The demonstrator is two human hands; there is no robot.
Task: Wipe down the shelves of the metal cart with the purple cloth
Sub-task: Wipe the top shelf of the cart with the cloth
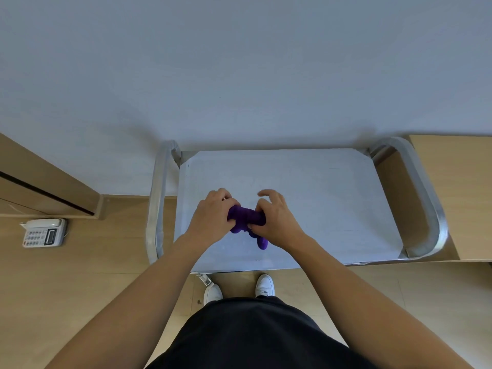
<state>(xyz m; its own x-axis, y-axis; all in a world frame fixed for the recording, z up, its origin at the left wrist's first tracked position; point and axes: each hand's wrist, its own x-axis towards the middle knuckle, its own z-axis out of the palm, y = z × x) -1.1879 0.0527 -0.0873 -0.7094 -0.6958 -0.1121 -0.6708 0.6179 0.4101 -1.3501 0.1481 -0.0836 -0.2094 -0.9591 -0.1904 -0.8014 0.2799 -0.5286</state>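
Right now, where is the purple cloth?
Head view, centre: purple cloth bunched between left hand and right hand, over the cart's top shelf.

left hand [213, 218] + right hand [274, 222] grip purple cloth [246, 217] | over cart shelf [319, 195]

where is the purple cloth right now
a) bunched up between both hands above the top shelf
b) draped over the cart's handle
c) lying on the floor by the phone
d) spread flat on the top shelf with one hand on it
a: the purple cloth is bunched, gripped by the left hand and right hand over the cart's top shelf.
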